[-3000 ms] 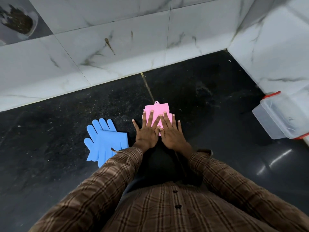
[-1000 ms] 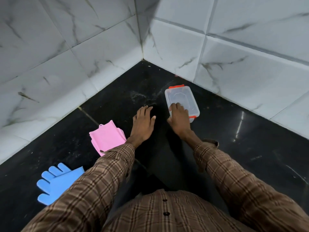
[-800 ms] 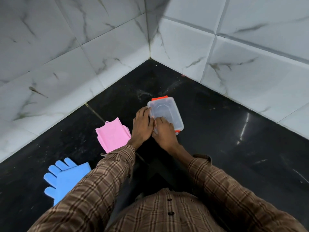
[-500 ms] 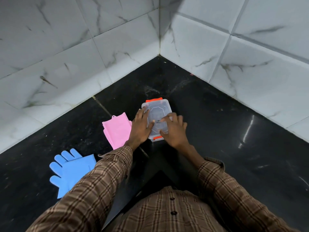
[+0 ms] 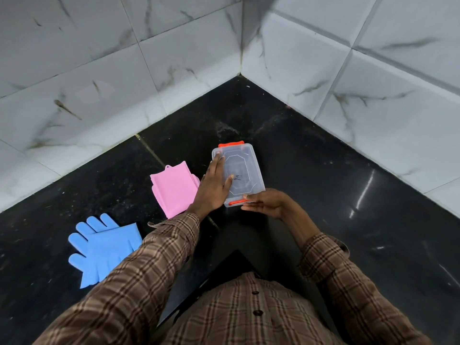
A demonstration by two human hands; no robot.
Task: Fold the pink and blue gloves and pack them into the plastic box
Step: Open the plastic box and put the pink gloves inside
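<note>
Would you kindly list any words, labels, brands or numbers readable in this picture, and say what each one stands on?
No text can be read.
Plastic box: a small dark mark on its clear lid, beside the left hand, too small and blurred to read.
Pink gloves and blue gloves: no print visible.

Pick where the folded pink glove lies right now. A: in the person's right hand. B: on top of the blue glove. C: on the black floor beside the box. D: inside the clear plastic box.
C: the folded pink glove lies on the black floor, left of the closed clear plastic box.
</note>
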